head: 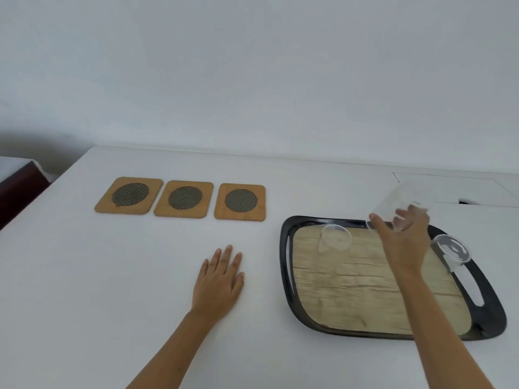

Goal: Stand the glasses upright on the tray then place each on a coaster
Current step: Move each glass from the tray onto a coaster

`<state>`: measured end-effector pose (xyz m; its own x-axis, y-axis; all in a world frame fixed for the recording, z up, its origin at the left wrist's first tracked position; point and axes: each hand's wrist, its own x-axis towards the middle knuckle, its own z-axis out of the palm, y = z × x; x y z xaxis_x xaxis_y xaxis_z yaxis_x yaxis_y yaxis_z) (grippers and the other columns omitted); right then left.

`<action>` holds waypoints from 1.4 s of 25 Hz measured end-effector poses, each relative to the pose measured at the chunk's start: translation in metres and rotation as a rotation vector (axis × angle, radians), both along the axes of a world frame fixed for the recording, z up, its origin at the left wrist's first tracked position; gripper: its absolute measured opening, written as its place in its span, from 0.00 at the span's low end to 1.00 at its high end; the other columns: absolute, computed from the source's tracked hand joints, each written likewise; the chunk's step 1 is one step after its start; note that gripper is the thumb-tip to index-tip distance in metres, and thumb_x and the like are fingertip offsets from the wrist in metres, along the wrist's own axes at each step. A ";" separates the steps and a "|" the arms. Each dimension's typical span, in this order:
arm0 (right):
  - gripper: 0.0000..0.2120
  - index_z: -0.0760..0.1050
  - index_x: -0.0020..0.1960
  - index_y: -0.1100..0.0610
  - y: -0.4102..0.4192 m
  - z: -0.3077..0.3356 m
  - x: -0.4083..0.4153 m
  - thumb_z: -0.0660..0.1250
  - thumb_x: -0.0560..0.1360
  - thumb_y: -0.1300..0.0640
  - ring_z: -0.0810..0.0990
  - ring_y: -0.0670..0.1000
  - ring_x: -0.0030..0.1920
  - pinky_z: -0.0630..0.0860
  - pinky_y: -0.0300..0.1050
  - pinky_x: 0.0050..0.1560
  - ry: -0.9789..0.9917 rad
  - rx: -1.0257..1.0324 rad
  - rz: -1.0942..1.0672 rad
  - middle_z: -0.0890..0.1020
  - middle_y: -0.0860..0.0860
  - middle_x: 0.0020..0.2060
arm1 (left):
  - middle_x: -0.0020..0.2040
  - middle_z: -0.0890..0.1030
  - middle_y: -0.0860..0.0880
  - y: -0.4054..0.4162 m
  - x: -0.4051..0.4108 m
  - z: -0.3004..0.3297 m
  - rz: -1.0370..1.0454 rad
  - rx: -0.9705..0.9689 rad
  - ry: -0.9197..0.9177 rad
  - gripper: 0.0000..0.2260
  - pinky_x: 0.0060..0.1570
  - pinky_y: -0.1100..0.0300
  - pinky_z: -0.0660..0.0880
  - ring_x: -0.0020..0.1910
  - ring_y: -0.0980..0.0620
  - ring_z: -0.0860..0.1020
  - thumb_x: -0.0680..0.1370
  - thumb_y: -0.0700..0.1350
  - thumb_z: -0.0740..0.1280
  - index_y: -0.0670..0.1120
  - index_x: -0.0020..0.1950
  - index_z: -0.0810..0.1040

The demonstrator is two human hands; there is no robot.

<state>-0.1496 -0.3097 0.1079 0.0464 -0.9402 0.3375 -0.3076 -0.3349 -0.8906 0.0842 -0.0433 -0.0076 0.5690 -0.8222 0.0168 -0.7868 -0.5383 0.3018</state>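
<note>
A black tray (pixel 286 265) with a wood-look floor lies on the white table at the right. My right hand (pixel 404 237) grips a clear glass (pixel 398 203), tilted in the air above the tray's far edge. A second clear glass (pixel 334 238) stands mouth-up on the tray's far left part. A third glass (pixel 452 251) sits tilted at the tray's right rim, mouth toward me. Three bamboo coasters with dark mesh circles, left (pixel 129 195), middle (pixel 184 199), right (pixel 240 202), lie in a row to the tray's left. My left hand (pixel 219 282) rests flat on the table, fingers spread.
The white table (pixel 112 276) meets a pale wall at the back. A rectangular hatch outline with a small dark gap (pixel 463 202) lies behind the tray. A dark red piece of furniture (pixel 16 192) stands beyond the table's left edge.
</note>
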 end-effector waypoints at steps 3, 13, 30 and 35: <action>0.34 0.66 0.63 0.54 0.001 0.040 0.041 0.78 0.64 0.48 0.78 0.48 0.53 0.71 0.30 0.44 -0.018 -0.039 0.065 0.78 0.49 0.54 | 0.79 0.53 0.51 0.015 0.032 0.003 0.019 -0.011 -0.010 0.23 0.74 0.50 0.47 0.77 0.48 0.50 0.81 0.55 0.50 0.53 0.76 0.55; 0.37 0.65 0.67 0.60 0.060 0.040 0.214 0.79 0.64 0.53 0.77 0.53 0.53 0.74 0.45 0.53 -0.022 0.052 0.270 0.77 0.53 0.54 | 0.79 0.49 0.53 0.058 0.109 0.004 0.020 -0.015 -0.001 0.24 0.74 0.53 0.43 0.78 0.51 0.46 0.81 0.56 0.47 0.55 0.77 0.51; 0.27 0.63 0.51 0.43 0.090 -0.067 0.330 0.77 0.60 0.44 0.76 0.46 0.44 0.65 0.37 0.33 0.194 0.269 0.179 0.76 0.42 0.43 | 0.76 0.63 0.48 0.085 0.165 0.002 0.073 -0.043 -0.040 0.26 0.71 0.45 0.57 0.75 0.45 0.60 0.78 0.56 0.46 0.50 0.74 0.65; 0.31 0.65 0.60 0.49 0.083 -0.069 0.332 0.76 0.63 0.46 0.74 0.46 0.48 0.68 0.40 0.41 0.228 0.265 0.191 0.77 0.45 0.51 | 0.76 0.61 0.49 0.086 0.166 0.000 0.073 -0.039 -0.036 0.27 0.72 0.46 0.56 0.75 0.45 0.59 0.77 0.57 0.45 0.51 0.74 0.63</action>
